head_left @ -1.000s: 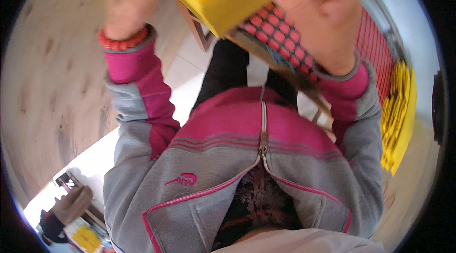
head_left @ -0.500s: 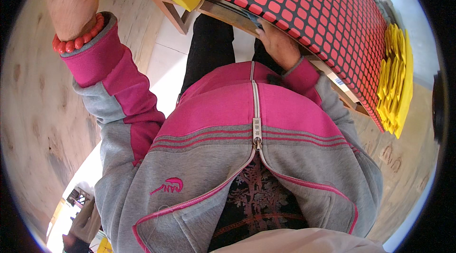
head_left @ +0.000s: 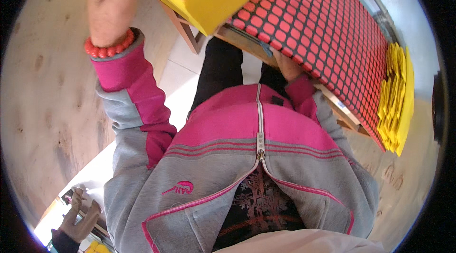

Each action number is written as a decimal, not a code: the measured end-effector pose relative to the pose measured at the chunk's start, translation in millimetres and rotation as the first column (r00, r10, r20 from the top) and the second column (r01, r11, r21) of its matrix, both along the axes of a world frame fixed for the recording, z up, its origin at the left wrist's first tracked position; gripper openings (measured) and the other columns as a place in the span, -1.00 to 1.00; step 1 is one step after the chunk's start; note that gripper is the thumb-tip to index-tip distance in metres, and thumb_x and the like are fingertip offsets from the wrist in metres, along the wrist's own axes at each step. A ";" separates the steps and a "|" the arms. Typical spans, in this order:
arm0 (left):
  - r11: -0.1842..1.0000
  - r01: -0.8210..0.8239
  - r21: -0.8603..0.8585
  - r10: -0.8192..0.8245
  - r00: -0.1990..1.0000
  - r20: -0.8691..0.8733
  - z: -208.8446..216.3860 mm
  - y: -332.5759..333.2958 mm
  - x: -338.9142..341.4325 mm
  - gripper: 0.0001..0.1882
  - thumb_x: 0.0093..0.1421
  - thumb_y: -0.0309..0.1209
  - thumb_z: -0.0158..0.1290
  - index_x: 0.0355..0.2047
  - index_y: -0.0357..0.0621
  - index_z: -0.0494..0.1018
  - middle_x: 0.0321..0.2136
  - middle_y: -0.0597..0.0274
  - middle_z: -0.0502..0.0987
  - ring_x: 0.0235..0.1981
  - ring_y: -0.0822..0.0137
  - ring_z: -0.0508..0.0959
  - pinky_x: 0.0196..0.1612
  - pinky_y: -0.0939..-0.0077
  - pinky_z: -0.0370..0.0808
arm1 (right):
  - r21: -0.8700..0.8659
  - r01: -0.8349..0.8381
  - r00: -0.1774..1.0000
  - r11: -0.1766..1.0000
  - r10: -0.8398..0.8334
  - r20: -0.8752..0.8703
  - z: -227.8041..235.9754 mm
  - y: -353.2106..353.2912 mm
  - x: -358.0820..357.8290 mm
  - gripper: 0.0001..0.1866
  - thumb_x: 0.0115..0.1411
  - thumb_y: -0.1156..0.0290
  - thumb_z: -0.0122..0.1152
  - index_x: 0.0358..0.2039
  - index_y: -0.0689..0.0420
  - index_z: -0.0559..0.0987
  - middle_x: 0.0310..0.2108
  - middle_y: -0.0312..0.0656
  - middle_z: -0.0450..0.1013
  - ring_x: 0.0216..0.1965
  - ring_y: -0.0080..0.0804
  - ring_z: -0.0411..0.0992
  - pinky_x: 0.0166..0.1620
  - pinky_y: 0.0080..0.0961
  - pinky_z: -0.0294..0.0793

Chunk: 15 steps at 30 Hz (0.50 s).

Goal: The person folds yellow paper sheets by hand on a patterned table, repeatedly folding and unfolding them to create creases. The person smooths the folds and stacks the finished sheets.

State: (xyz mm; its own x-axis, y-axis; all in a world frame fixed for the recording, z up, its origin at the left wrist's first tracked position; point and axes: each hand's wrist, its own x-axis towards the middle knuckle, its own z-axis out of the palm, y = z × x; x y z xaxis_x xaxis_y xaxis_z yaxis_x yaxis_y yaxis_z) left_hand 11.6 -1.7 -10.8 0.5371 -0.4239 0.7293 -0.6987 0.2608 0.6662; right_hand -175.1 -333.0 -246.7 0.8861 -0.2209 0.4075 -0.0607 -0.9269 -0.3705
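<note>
Where the patterned table [head_left: 327, 25] stands, its cover printed with red rounded shapes on black, the following items are noted around it. One yellow piece [head_left: 213, 1], flat-sided and boxy in outline, over the table's left part, its lower corner overhanging the near edge, its top cut off by the frame. One left hand [head_left: 116, 1], bare, at the left side of that piece, fingers bent, thumb toward the yellow; fingertips lie out of view, so the firmness of any hold cannot be told. One right hand [head_left: 289, 66], bare, tucked at the table's near edge, fingers hidden beneath the cover; how far open, and whether anything is held, cannot be told. One red bead bracelet [head_left: 110, 49], worn on the left wrist, left of the table. One bundle of yellow folded pieces [head_left: 396, 101], layered, against the table's right end. One wooden leg [head_left: 183, 29], slanting below the table's left part. One jacket [head_left: 223, 124], grey and magenta, partly unzipped, on the near side of the table. One pair of black trousers [head_left: 221, 63], reaching the table's near edge.
</note>
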 end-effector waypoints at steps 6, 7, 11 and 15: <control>0.983 0.020 0.184 -0.010 0.998 -0.055 9.8 16.2 6.7 -0.76 0.37 -0.57 -0.06 -0.11 -0.33 0.61 -0.12 0.18 0.63 -0.05 0.39 0.56 0.08 0.56 0.41 | -0.308 -0.376 0.798 0.874 0.135 -0.588 74.4 32.9 -46.0 -0.73 0.30 0.27 0.15 -0.08 0.15 0.57 0.06 0.02 0.47 0.05 -0.02 0.47 -0.01 -0.19 0.49; 0.978 0.002 0.208 -0.002 1.000 -0.001 10.4 16.4 7.6 -0.75 0.38 -0.57 -0.08 -0.11 -0.32 0.61 -0.14 0.20 0.62 -0.07 0.39 0.56 0.05 0.58 0.41 | -0.177 -0.468 0.752 0.866 0.286 -0.594 94.9 37.3 -51.6 -0.79 0.28 0.31 0.18 -0.16 0.15 0.56 -0.02 -0.01 0.50 -0.01 -0.05 0.50 -0.06 -0.21 0.50; 0.979 0.030 0.200 -0.035 0.999 0.020 15.8 10.4 3.2 -0.73 0.38 -0.58 -0.11 -0.11 -0.31 0.61 -0.16 0.20 0.61 -0.09 0.40 0.56 -0.02 0.57 0.41 | 0.278 -0.673 0.597 0.685 0.726 -0.342 201.9 42.5 -51.2 -0.87 0.18 0.38 0.29 -0.29 0.11 0.58 -0.32 -0.12 0.54 -0.24 -0.08 0.54 -0.17 -0.18 0.54; 0.973 0.105 0.207 -0.104 0.994 -0.018 27.0 4.3 -8.9 -0.72 0.37 -0.60 -0.12 -0.12 -0.31 0.61 -0.17 0.22 0.62 -0.11 0.44 0.56 -0.02 0.58 0.42 | -0.157 -0.738 0.650 0.657 0.754 0.101 285.6 60.9 -2.5 -0.83 0.09 0.40 0.43 -0.34 0.12 0.60 -0.04 -0.11 0.60 0.02 -0.07 0.57 0.03 -0.20 0.56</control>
State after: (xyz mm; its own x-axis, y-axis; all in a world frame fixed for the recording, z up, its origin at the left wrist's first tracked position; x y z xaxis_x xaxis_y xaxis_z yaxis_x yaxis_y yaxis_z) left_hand 2.7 2.6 16.2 0.4866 -0.6193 0.6162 -0.6700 0.1881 0.7181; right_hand -177.6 -272.1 38.9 0.6631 0.5338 0.5248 0.7127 -0.6646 -0.2244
